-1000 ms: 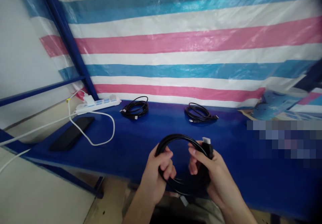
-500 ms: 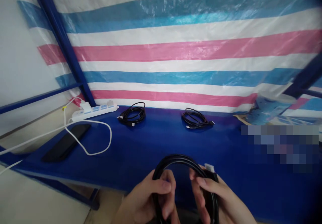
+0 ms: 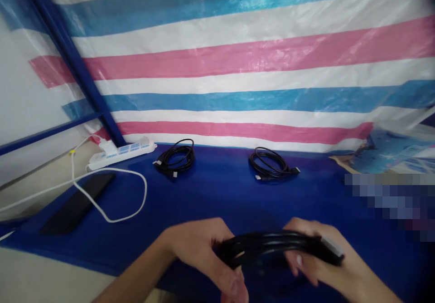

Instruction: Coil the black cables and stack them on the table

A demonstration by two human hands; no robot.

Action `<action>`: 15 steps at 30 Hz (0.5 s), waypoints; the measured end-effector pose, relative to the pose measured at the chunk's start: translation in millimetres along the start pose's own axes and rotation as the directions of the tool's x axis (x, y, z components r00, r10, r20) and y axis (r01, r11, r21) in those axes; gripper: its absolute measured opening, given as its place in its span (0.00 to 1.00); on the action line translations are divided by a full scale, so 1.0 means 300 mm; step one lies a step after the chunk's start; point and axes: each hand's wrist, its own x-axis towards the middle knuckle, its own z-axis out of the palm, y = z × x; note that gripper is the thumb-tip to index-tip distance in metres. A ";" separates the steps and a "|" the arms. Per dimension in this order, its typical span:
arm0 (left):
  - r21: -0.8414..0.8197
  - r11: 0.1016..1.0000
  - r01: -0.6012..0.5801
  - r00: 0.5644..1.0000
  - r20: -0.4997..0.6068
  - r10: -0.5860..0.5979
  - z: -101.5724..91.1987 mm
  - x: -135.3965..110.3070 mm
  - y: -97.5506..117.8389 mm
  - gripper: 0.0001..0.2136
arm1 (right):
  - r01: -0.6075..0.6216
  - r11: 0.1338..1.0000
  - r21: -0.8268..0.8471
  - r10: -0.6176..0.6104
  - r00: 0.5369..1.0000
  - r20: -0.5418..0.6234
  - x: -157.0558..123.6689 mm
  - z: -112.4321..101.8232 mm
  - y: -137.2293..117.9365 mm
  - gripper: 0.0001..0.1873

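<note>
Evidently the black cable (image 3: 272,239) is gathered in a coil, low in the frame and right of centre, held above the table (image 3: 210,198). The left hand (image 3: 207,248) has its fingers closed round the coil's left end, thumb on the near side. At the other end, the right hand (image 3: 329,271) has its fingers bent close about the coil, though blur hides exactly where they press. Gripping both ends probably keeps the loops bunched and stops them springing open. One plug (image 3: 333,247) with a pale tip lies along the right hand.

Beyond, two more coils rest on the table, apart from each other: the left coil (image 3: 185,164) left of centre, the right coil (image 3: 272,173) right of centre. That makes three black cables altogether. Each is wound up, presumably to stay tidy.

Towards the left edge are one power strip (image 3: 136,149), one dark flat slab (image 3: 73,207) and a looped white cord (image 3: 146,189) crossing over the slab. One striped sheet (image 3: 238,99) hangs behind, seemingly as a screen, and one bluish package (image 3: 390,149) sits at right.
</note>
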 end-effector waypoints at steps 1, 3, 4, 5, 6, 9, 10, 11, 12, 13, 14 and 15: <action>0.151 0.989 0.004 1.000 -0.017 -0.002 -0.031 0.008 0.045 0.12 | 0.108 0.978 -0.180 -0.109 0.994 0.001 0.045 -0.034 -0.023 0.12; 0.338 0.941 0.016 0.997 -0.077 0.011 -0.094 0.044 0.112 0.09 | 0.218 0.911 -0.351 -0.203 0.976 0.078 0.138 -0.086 -0.056 0.07; 0.365 0.931 0.017 0.994 -0.109 0.025 -0.125 0.069 0.126 0.08 | 0.254 0.890 -0.378 -0.227 0.967 0.116 0.183 -0.103 -0.063 0.05; 0.357 0.934 0.012 0.989 -0.140 0.041 -0.156 0.097 0.127 0.08 | 0.271 0.884 -0.381 -0.229 0.961 0.153 0.224 -0.116 -0.062 0.03; 0.337 0.942 0.010 0.986 -0.162 0.048 -0.186 0.125 0.116 0.09 | 0.274 0.886 -0.374 -0.221 0.959 0.180 0.260 -0.124 -0.053 0.02; 0.242 0.970 -0.031 0.969 -0.232 0.089 -0.260 0.186 0.041 0.13 | 0.218 0.918 -0.332 -0.164 0.969 0.185 0.335 -0.136 0.003 0.01; 0.227 0.973 -0.037 0.966 -0.240 0.092 -0.276 0.195 0.013 0.14 | 0.191 0.931 -0.310 -0.143 0.975 0.170 0.347 -0.139 0.025 0.01; 0.219 0.975 -0.034 0.970 -0.228 0.085 -0.287 0.199 -0.011 0.14 | 0.163 0.946 -0.281 -0.122 0.980 0.157 0.354 -0.140 0.045 0.02; 0.215 0.976 -0.029 0.976 -0.204 0.074 -0.292 0.201 -0.030 0.15 | 0.135 0.959 -0.248 -0.100 0.984 0.149 0.356 -0.140 0.062 0.04; 0.172 0.984 -0.045 0.979 -0.188 0.078 -0.292 0.201 -0.045 0.15 | 0.106 0.972 -0.209 -0.077 0.986 0.146 0.354 -0.138 0.076 0.05; 0.093 0.992 -0.084 0.978 -0.184 0.100 -0.287 0.201 -0.056 0.15 | 0.077 0.983 -0.164 -0.053 0.988 0.144 0.350 -0.132 0.086 0.07; -0.010 0.990 -0.140 0.971 -0.199 0.135 -0.280 0.202 -0.063 0.16 | 0.046 0.993 -0.110 -0.030 0.989 0.144 0.344 -0.123 0.094 0.09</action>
